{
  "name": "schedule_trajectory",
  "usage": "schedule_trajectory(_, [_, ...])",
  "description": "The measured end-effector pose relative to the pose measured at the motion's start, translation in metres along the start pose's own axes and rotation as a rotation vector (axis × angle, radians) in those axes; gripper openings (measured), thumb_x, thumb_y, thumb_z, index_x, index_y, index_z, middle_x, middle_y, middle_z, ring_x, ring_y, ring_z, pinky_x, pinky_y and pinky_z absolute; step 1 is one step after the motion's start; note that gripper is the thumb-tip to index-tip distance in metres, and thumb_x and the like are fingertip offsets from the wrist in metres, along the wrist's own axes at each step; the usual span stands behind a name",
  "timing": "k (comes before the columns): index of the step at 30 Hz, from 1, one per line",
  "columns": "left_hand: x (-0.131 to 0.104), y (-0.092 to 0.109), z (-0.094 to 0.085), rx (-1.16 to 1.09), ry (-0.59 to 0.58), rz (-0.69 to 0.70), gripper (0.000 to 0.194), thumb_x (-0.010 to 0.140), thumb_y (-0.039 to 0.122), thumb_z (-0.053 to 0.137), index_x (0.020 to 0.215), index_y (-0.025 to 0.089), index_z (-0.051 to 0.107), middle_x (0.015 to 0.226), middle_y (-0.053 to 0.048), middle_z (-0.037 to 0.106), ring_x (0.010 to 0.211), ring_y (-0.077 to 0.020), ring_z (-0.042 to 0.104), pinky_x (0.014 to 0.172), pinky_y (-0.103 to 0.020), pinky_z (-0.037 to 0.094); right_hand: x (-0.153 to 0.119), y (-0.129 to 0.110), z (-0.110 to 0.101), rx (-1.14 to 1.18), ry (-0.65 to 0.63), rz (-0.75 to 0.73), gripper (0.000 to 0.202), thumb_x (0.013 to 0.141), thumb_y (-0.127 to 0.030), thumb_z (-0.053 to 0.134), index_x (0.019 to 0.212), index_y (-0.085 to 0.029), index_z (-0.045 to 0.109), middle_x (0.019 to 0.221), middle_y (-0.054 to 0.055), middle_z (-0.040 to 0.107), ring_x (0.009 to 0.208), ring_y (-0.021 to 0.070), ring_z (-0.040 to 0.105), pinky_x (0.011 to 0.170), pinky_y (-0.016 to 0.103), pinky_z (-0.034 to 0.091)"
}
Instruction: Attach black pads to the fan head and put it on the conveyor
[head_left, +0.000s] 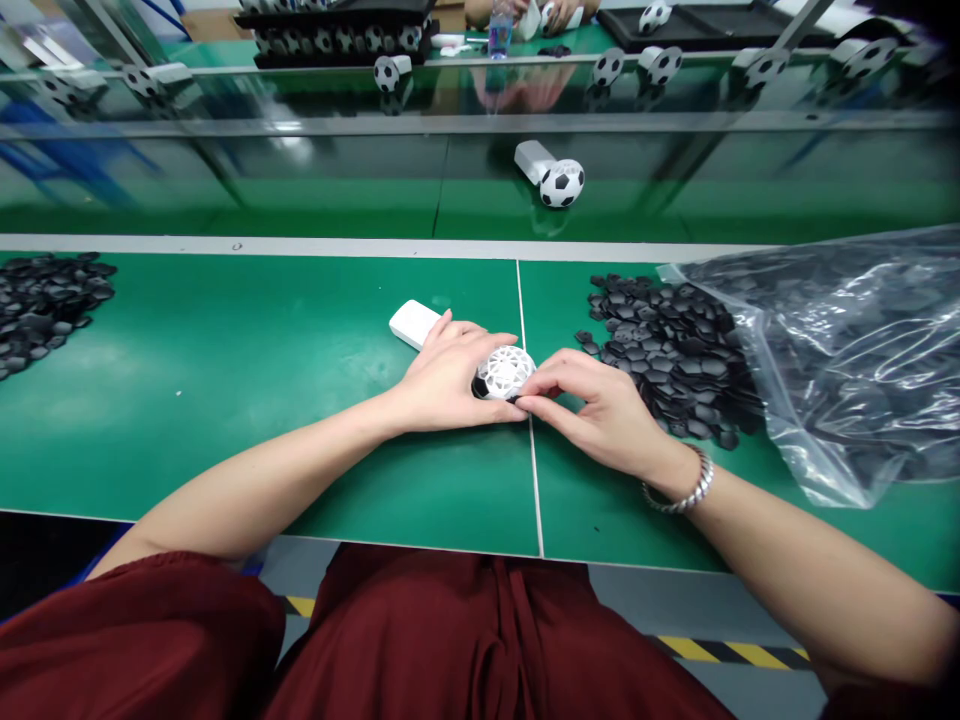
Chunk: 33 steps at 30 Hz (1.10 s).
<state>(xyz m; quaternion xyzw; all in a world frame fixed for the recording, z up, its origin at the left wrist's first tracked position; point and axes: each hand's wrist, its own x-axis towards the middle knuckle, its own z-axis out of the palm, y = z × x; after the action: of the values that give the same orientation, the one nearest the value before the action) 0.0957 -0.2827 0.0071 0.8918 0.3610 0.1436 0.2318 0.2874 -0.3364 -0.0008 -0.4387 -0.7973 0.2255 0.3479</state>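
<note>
My left hand (457, 372) wraps round a white football-shaped piece (507, 372) with an openwork lattice on top and black patches on its side. Its white block-like handle (414, 324) sticks out past the hand to the upper left. At the ball's lower right edge, my right hand (581, 402) pinches thumb and forefinger together on what looks like a small black piece, mostly hidden by the fingertips. Just beyond that hand lies a heap of flat black pieces (679, 350).
A clear plastic bag (847, 360) covers part of the right heap. Another heap of black pieces (49, 305) lies far left. Behind the white strip, a finished-looking football piece (561, 184) rests on the green belt (337, 200). Across it are stacked black trays (337, 40) and another person's hands (559, 15).
</note>
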Motion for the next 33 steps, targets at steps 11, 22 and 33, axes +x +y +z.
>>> schedule_trajectory(11, [0.000,0.002,0.000,-0.004,0.009,-0.018,0.066,0.066,0.052,0.063,0.121,0.018,0.051,0.113,-0.008,0.059,0.114,-0.0288,0.044,0.109,-0.058,0.008,0.002,0.007,0.005,0.075,0.090,0.114,0.029,0.072,-0.031,0.068,0.096,-0.023,0.055,0.105,0.007,0.059,0.101,0.0225,0.055,0.076,0.036,0.051])
schedule_trajectory(22, [0.000,0.004,0.004,-0.046,0.055,-0.053,0.063,0.064,0.048,0.067,0.118,0.017,0.054,0.108,-0.006,0.062,0.110,-0.0256,0.047,0.110,-0.052,0.011,0.003,0.010,0.013,0.386,-0.016,0.313,0.046,0.071,-0.035,0.069,0.108,-0.021,0.046,0.115,0.009,0.059,0.104,0.0232,0.058,0.072,0.033,0.051])
schedule_trajectory(33, [-0.002,0.002,0.006,-0.033,0.050,0.027,0.076,0.057,0.060,0.069,0.117,0.017,0.051,0.115,-0.010,0.059,0.118,-0.0299,0.043,0.111,-0.057,0.005,0.010,0.035,-0.025,-0.410,0.159,0.251,0.032,0.079,-0.046,0.057,0.095,-0.018,0.061,0.098,0.013,0.060,0.092,0.0295,0.054,0.073,0.046,0.046])
